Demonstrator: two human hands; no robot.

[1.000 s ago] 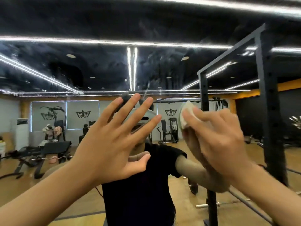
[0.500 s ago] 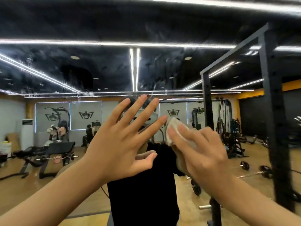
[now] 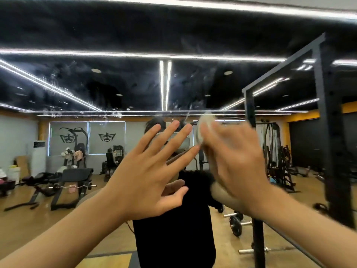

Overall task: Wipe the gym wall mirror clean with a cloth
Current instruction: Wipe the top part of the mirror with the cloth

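The wall mirror fills the view and carries smears and streaks across its upper part. My left hand lies flat against the glass with fingers spread and straight. My right hand, blurred by motion, presses a small pale cloth onto the mirror just right of the left hand's fingertips. Most of the cloth is hidden under my fingers. My own reflection in a black shirt sits behind both hands.
A black steel rack frame stands close at the right edge, with its reflection beside it. Reflected in the glass are a weight bench, weight plates on the wooden floor and cable machines.
My right hand with the cloth swept left across the glass, then back up and to the right. The left hand stayed planted on the mirror.
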